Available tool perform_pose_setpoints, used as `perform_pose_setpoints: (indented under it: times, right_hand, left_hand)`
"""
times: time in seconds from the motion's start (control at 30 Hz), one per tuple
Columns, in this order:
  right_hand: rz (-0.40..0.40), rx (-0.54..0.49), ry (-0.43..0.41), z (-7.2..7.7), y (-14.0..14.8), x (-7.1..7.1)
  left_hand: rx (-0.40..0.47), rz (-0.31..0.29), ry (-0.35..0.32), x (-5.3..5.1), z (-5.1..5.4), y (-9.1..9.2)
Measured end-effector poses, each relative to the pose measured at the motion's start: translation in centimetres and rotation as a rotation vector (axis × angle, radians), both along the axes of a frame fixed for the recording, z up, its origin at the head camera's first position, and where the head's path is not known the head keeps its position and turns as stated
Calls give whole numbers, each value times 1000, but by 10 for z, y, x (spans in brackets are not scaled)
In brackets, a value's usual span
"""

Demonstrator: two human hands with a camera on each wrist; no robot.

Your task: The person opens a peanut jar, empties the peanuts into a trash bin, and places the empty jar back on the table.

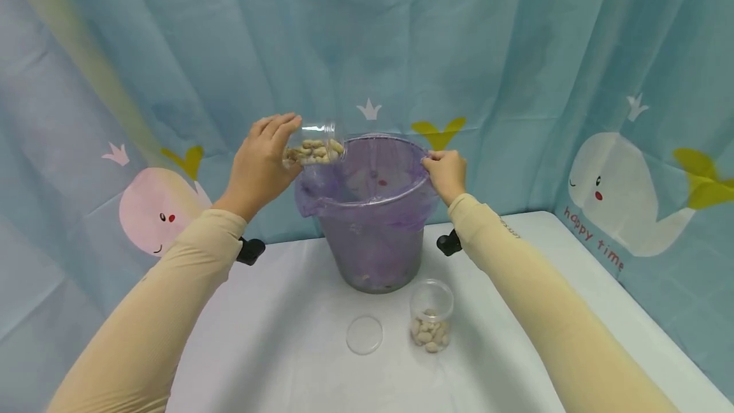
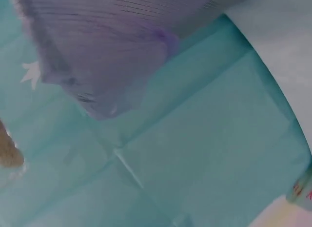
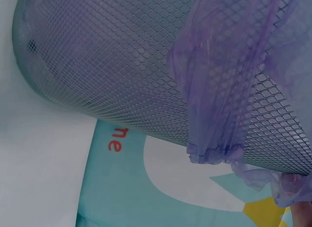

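In the head view my left hand (image 1: 260, 161) grips a clear jar (image 1: 314, 143) tipped on its side, its mouth pointing right over the left rim of a mesh bin; peanuts (image 1: 312, 152) lie inside it. A purple plastic bag (image 1: 378, 215) lines the bin (image 3: 112, 51) and folds over its rim. My right hand (image 1: 448, 174) pinches the bin's right rim and the bag. At the left wrist view's edge a fingertip (image 2: 9, 151) shows, apart from the bag (image 2: 107, 56). The right wrist view shows the bag's folded edge (image 3: 214, 90) hanging outside the mesh.
On the white table (image 1: 298, 355), in front of the bin, a clear round lid (image 1: 364, 334) lies flat. To its right stands an open clear jar (image 1: 431, 317) with pale nuts in its lower part. A blue patterned curtain (image 1: 321, 37) hangs behind the table.
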State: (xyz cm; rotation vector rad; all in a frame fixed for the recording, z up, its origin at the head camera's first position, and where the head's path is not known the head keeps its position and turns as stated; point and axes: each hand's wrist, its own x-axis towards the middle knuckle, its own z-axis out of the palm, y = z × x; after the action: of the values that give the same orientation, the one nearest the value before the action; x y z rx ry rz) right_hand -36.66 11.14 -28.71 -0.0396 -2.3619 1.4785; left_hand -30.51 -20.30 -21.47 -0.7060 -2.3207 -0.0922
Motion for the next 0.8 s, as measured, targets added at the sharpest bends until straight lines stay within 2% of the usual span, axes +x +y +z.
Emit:
perform_pose_setpoints:
  times: [0.23,0.33,0.43,0.63,0.8]
  right_hand:
    - [-8,-6,5,-2,-2,-2]
    - [-9,-9,4,-4,-2,-3]
    - [-6,-8,1,-4,-2,-3]
    - [-5,-8,6,-3,0,-3]
    - [-9,-8,6,-3,0,-4]
  left_hand:
    - [-53,-18,-50,0,-7,0]
    - [-15,-35,18,-2,-10,0]
    - [-16,-49,60,-2,-14,-1]
    - [-62,-54,5,-1,-18,0]
    - [-28,-41,72,-2,-13,-2]
